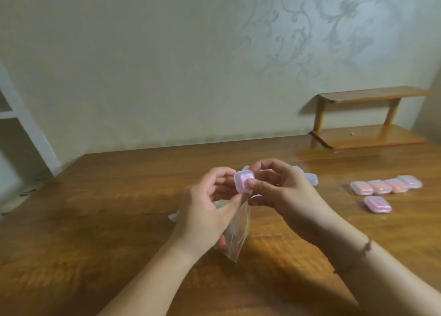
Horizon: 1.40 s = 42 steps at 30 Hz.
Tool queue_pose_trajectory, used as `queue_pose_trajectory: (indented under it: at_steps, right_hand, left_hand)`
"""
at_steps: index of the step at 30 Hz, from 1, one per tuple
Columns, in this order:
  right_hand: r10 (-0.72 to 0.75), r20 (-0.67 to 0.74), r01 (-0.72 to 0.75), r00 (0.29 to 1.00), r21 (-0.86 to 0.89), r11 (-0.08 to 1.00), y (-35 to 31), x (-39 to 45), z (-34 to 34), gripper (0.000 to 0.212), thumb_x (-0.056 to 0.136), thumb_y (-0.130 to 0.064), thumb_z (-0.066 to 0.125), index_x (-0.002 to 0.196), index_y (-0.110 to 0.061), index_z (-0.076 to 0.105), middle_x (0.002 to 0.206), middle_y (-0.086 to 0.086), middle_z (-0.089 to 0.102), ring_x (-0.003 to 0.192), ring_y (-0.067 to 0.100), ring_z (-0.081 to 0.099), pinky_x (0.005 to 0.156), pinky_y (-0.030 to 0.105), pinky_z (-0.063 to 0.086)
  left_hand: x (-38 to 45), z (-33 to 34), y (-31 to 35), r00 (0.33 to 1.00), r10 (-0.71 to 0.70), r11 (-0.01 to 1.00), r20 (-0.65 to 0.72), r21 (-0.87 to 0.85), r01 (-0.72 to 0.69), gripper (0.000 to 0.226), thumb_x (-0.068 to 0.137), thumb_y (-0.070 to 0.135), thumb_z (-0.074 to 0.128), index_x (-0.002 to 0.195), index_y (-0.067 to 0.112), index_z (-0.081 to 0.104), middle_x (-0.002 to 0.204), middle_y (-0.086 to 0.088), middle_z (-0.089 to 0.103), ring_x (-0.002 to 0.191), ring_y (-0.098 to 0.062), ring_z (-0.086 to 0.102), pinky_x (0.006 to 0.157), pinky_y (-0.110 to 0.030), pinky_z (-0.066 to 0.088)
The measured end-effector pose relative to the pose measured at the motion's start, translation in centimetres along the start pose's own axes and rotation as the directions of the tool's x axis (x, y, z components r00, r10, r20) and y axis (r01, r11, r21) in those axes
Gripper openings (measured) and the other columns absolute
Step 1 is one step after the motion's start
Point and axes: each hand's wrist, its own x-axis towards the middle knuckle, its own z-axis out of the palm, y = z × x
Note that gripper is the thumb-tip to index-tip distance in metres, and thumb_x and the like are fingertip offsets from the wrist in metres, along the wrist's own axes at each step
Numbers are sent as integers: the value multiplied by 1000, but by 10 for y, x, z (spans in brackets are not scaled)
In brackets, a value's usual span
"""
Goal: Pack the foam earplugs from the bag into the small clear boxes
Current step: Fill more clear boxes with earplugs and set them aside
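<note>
left hand (pixel 205 203) and right hand (pixel 284 191), raised together, both pinch one small clear box (pixel 244 181) above the wooden table (pixel 95 220) beside a patterned wall (pixel 167 65).

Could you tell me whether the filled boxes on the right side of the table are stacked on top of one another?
No, the five filled boxes lie flat on the table, four in a row and one apart in front.

Home: floral wallpaper (pixel 298 41), wooden table (pixel 95 208)
</note>
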Motion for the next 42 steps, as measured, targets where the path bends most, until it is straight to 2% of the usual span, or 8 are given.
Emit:
queue_pose_trajectory:
  at_steps: [6,9,14,22,31,35,38,42]
  right_hand:
    - [-76,-137,66,988,-80,995,-16,-23,-86,22,84,-9,70,104,-6,64,95,16,70,82,31,69,79,42,59]
    - [-150,-339,83,929,-204,975,-17,-34,-150,21,81,-15,72,101,-13,68,92,11,72,73,19,68,67,30,56]
    - [-71,-629,-316,774,-481,817,11,-42,-236,15,79,-17,74,94,-17,70,81,0,72,65,10,65,59,24,47]
    - [-40,-633,-492,773,-639,591,22,-40,-238,5,77,-23,71,78,-21,66,83,0,65,80,17,57,63,24,38]
    - [-210,-647,-462,733,-700,544,22,-43,-236,8,84,-26,66,80,-19,66,78,0,65,76,20,59,68,27,42]
    - [-410,-549,-315,728,-799,512,12,-51,-209,5,85,-25,68,83,-22,66,74,-5,63,70,21,60,63,35,51]
    - [-511,-255,-140,821,-957,253,2,-48,-161,6,82,-25,72,84,-23,66,67,-10,58,55,12,53,47,20,39]
    - [-274,113,146,955,-984,101,-14,-29,-79,2,84,-36,70,84,-36,68,58,-20,47,51,-4,44,45,12,25]
  left_hand:
    - [24,79,28,990,70,987,125,135,-87,37,82,28,81,115,28,62,106,15,70,96,-3,67,79,-24,59]
    - [31,137,40,958,-10,979,286,198,-49,50,87,32,74,131,34,50,122,18,57,111,-1,56,93,-20,51]
    - [37,214,28,903,-119,911,413,406,-66,45,85,46,68,125,32,53,123,9,56,113,-16,56,93,-36,52]
    - [37,252,22,933,-96,856,346,508,-100,36,84,55,63,111,32,60,110,11,65,103,-17,56,86,-37,52]
    - [29,231,32,891,-114,880,439,461,-114,30,87,55,64,98,28,60,104,10,59,100,-15,54,84,-38,54]
    - [13,170,46,833,117,859,541,366,-359,22,93,44,60,97,22,61,97,7,60,95,-13,55,78,-35,55]
    - [2,107,42,836,332,769,436,388,-508,17,89,35,61,84,19,63,81,7,59,80,-12,52,66,-25,46]
    - [11,19,-2,907,330,755,261,504,-420,4,83,20,63,86,18,66,86,9,62,83,-13,54,70,-31,51]
